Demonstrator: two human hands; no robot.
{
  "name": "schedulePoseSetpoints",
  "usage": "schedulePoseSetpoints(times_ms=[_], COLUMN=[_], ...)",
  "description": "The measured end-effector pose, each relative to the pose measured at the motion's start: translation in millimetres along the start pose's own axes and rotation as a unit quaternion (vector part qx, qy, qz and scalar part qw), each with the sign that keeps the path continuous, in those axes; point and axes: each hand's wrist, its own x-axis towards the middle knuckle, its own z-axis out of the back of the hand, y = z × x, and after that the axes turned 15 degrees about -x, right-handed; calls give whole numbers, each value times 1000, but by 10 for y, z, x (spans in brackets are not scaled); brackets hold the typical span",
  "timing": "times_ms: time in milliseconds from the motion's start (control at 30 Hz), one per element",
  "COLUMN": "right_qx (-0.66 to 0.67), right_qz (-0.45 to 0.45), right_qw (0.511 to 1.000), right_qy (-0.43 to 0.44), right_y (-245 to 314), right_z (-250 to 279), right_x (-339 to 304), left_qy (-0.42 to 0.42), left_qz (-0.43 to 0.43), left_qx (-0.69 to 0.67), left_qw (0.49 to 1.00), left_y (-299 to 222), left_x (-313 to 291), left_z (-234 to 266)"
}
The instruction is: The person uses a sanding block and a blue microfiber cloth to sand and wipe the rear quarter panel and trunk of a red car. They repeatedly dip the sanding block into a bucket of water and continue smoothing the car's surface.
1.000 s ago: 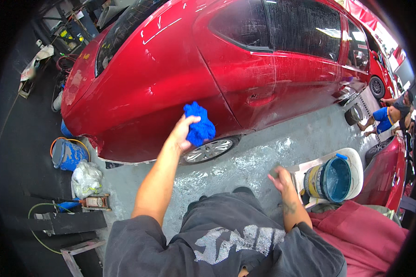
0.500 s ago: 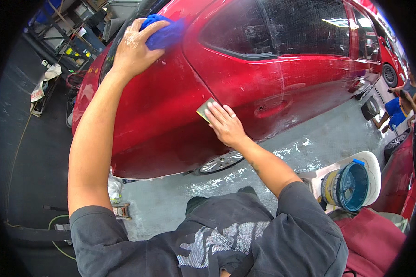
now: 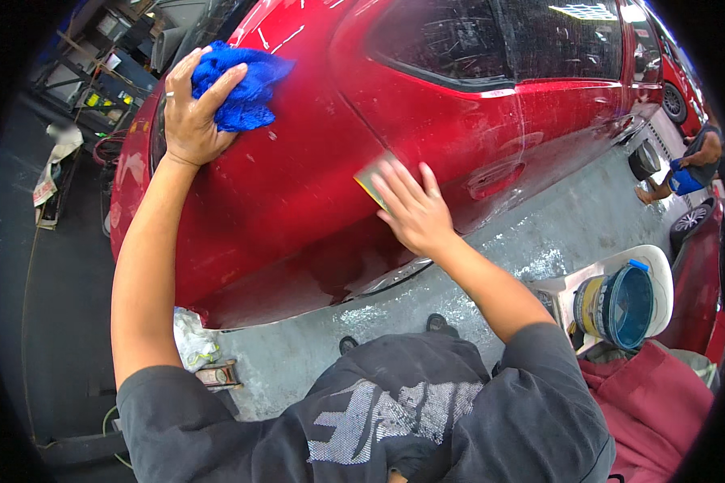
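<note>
A bunched blue cloth (image 3: 246, 87) is gripped by my left hand (image 3: 195, 121) against the upper rear of the red car (image 3: 274, 201). Lower and to the right, my right hand (image 3: 415, 208) lies over a thin grey-and-yellow sanding pad (image 3: 369, 181), pressing it to the body panel beside a panel seam. The fingers on the pad are slightly blurred. Dull patches and streaks mark the red paint. A recessed door-handle area (image 3: 495, 180) lies to the right of my right hand, below the dark side window (image 3: 439, 44).
A blue bucket (image 3: 627, 306) rests on a white chair (image 3: 660, 290) at the right, near a maroon cloth (image 3: 648, 406). Another person (image 3: 689, 165) sits low at the far right beside another red car (image 3: 693, 306). Cluttered shelves (image 3: 97, 80) stand at the far left.
My left hand has drawn the blue cloth down and to the left. My right hand with the sanding pad has shifted slightly right. The whole view has also shifted.
</note>
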Motion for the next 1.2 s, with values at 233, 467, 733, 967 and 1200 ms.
schedulePoseSetpoints(times_ms=[233,467,733,967,1200], right_qx=[-58,-107,-98,-78,-36], right_qz=[-18,17,6,-4,16], right_qw=[995,990,994,993,997], right_qy=[-73,86,48,-83,65], right_y=[282,70,120,448,388], right_z=[213,-321,-430,193,136], right_x=[1094,-790,-676,1178,-76], left_qy=[-35,-48,-47,-40,-57], left_qz=[9,4,3,12,30], left_qx=[-25,-20,-31,-25,-38], left_qw=[999,999,998,999,997], left_y=[52,128,107,102,38], left_x=[-29,-95,-126,-114,-75], left_z=[-35,60,55,34,60])
